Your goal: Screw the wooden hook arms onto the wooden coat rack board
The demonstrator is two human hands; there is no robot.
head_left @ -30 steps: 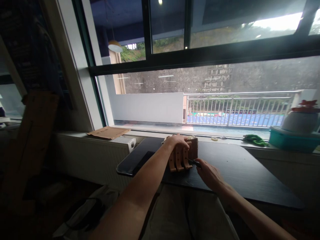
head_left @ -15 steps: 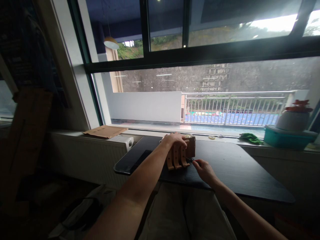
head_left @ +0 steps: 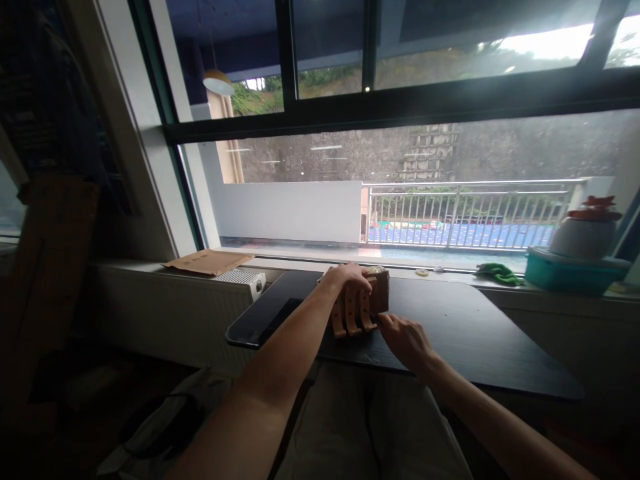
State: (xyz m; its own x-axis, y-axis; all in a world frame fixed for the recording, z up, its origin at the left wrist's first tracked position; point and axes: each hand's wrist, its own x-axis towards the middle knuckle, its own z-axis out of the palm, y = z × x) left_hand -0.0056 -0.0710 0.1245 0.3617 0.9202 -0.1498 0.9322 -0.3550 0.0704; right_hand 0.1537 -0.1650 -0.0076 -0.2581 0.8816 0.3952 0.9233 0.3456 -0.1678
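A small wooden block with several upright slats (head_left: 361,313) stands on the dark table (head_left: 465,333) near its far edge. My left hand (head_left: 349,280) lies over the top of the block, fingers curled round it. My right hand (head_left: 406,339) is closed just to the right of the block, pinching a thin dark tool (head_left: 376,319) whose tip touches the block's side. The tool is mostly hidden by my fingers.
A flat cardboard piece (head_left: 209,261) and a white device (head_left: 245,280) sit on the sill at left. On the right sill are a green cloth (head_left: 497,273) and a teal box (head_left: 575,275) with a white pot on it. A bag lies on the floor at lower left.
My right hand has moved in closer to the block, so the dark tool now reaches its side. My left hand has stayed on top. The view has shifted slightly.
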